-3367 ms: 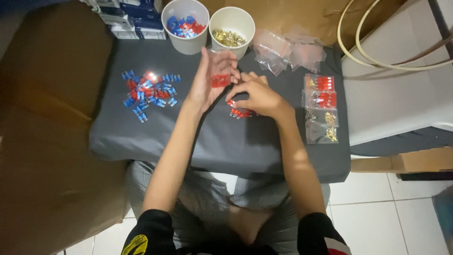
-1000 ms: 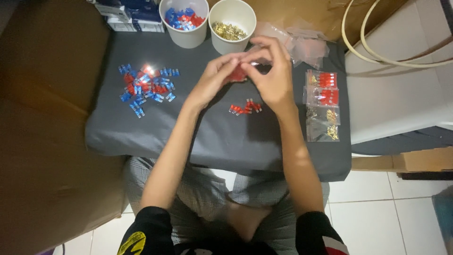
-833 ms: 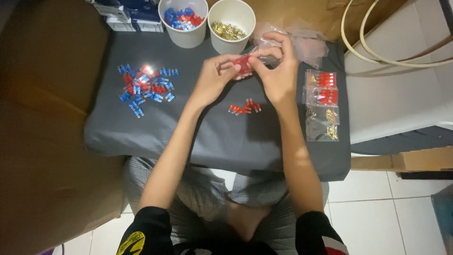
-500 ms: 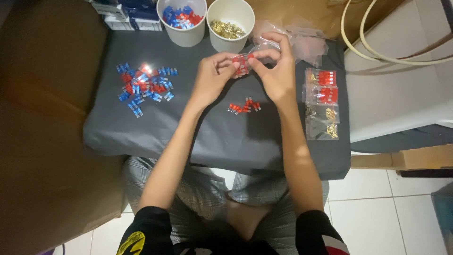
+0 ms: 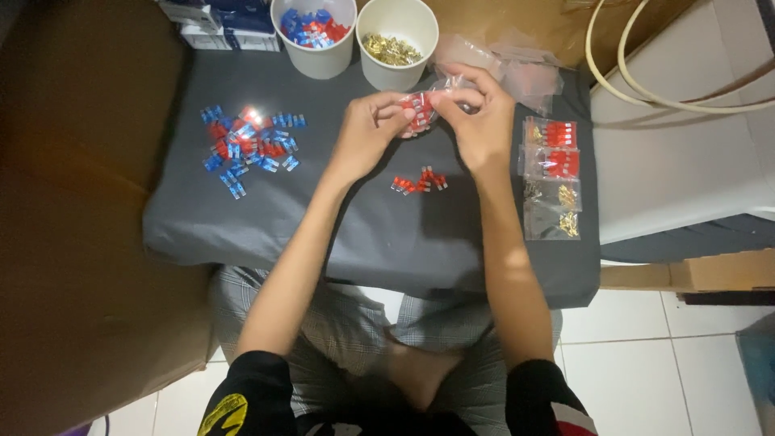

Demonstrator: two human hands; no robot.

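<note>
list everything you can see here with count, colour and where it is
small bag: one, clear with red pieces inside, held between both hands above the cloth
loose pile: many small red and blue pieces, left part of the cloth
small cluster: a few red pieces, middle of the cloth, below the hands
left cup: one, white, holds blue and red pieces, far edge
right cup: one, white, holds gold-coloured metal bits, beside the left cup
filled bags: four, clear, two with red pieces, two with gold bits, right edge
empty bags: several, clear, far right
cloth: one, dark grey, covers the low surface
left hand: pinches the small bag
right hand: pinches the small bag
</note>
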